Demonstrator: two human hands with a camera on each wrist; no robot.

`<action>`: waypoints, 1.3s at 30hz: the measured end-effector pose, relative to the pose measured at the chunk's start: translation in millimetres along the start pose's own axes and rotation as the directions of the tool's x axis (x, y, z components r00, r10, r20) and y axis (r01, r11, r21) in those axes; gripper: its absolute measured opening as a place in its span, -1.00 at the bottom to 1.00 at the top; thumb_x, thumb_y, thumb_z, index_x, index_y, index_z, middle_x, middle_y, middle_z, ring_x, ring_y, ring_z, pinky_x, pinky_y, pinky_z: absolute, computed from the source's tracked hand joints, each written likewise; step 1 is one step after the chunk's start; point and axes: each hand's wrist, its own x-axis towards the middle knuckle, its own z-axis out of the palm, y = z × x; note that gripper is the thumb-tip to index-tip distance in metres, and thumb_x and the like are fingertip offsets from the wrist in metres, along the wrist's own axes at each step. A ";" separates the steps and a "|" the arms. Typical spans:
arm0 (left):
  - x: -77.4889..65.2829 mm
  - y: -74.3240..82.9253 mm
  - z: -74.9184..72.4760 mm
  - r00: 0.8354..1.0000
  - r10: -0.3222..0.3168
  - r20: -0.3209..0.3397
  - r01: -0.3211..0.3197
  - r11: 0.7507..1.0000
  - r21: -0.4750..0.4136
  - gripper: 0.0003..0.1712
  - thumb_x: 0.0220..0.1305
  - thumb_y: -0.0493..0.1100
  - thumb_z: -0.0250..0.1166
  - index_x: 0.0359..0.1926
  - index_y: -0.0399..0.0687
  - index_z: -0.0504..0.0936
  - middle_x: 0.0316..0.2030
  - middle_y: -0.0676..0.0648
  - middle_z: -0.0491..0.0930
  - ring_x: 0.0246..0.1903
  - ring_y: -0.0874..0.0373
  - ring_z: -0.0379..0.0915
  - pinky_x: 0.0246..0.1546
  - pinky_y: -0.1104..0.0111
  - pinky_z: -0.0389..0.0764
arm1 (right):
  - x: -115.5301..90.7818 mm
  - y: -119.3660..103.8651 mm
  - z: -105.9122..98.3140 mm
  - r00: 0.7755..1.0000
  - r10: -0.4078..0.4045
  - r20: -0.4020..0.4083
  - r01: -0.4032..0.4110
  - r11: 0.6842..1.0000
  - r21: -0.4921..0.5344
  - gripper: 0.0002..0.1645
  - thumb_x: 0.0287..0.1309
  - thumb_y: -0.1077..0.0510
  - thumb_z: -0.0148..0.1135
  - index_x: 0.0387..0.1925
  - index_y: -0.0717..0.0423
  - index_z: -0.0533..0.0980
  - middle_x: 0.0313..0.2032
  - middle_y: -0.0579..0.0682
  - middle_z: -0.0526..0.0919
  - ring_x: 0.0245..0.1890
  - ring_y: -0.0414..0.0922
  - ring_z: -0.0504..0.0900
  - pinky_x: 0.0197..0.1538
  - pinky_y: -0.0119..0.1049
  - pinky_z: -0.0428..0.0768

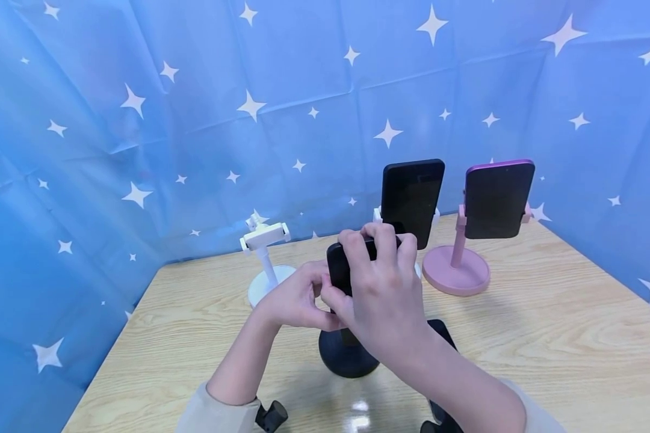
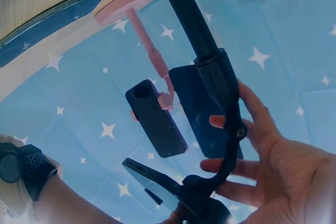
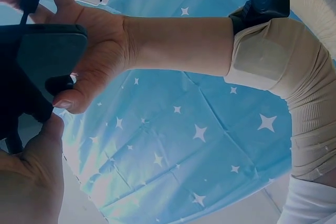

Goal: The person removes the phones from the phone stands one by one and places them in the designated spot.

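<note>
A black phone (image 1: pixel 338 267) sits at the head of a black phone stand (image 1: pixel 343 359) in the middle of the table. My right hand (image 1: pixel 384 288) grips this phone from above, fingers bent over its top edge and thumb at its near side. My left hand (image 1: pixel 303 297) is at the phone's left side. The left wrist view shows the left hand (image 2: pixel 283 166) with its fingers round the bent neck (image 2: pixel 231 145) of the stand. In the right wrist view the left thumb (image 3: pixel 73 100) touches the holder by the phone's corner. The right fingertips are mostly hidden there.
Behind stand a white phone stand (image 1: pixel 265 237) with its holder bare, a large dark phone (image 1: pixel 411 195) on another white stand, and a pink stand (image 1: pixel 457 270) bearing a purple-edged phone (image 1: pixel 498 201). Another dark phone (image 1: pixel 441 331) lies partly under my right forearm. A starry blue curtain hangs behind.
</note>
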 end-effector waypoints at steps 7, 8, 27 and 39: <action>2.1 0.3 -1.6 1.000 -0.001 0.018 0.002 1.000 -0.022 -0.82 -0.19 -0.44 0.27 -0.52 -0.18 0.45 -0.61 -0.10 0.42 -0.55 0.18 0.33 -0.55 0.36 0.46 | 1.0 0.9 0.5 1.000 -0.011 0.015 0.011 1.000 0.025 -0.38 -0.41 0.20 0.47 -0.21 0.23 0.37 -0.24 0.29 0.37 -0.30 0.21 0.30 -0.50 -0.10 0.39; 2.3 0.3 -1.7 1.000 -0.007 0.018 0.007 1.000 -0.024 -0.81 -0.20 -0.44 0.27 -0.57 -0.17 0.43 -0.63 -0.09 0.40 -0.58 0.18 0.32 -0.58 0.35 0.44 | 1.3 0.9 0.6 1.000 -0.016 0.019 0.015 0.999 0.030 -0.38 -0.40 0.19 0.47 -0.21 0.24 0.37 -0.24 0.29 0.37 -0.28 0.20 0.31 -0.43 -0.07 0.38; 5.3 2.4 -3.9 0.997 -0.061 0.045 0.063 0.998 -0.027 -0.85 -0.22 -0.43 0.28 -0.63 -0.19 0.47 -0.72 -0.08 0.42 -0.70 0.23 0.28 -0.64 0.40 0.41 | 3.0 2.1 -1.1 0.998 -0.007 0.062 0.004 0.998 0.059 -0.40 -0.33 0.12 0.49 -0.23 0.24 0.37 -0.22 0.29 0.37 -0.18 0.16 0.34 -0.23 0.02 0.24; 5.4 1.4 -4.6 0.997 -0.051 0.062 0.053 0.998 -0.042 -0.85 -0.22 -0.44 0.28 -0.54 -0.24 0.50 -0.67 -0.12 0.44 -0.67 0.21 0.30 -0.61 0.38 0.45 | 4.5 2.5 0.0 0.999 -0.012 0.045 0.010 0.999 0.048 -0.41 -0.38 0.14 0.47 -0.26 0.24 0.38 -0.25 0.29 0.39 -0.24 0.19 0.33 -0.29 0.00 0.31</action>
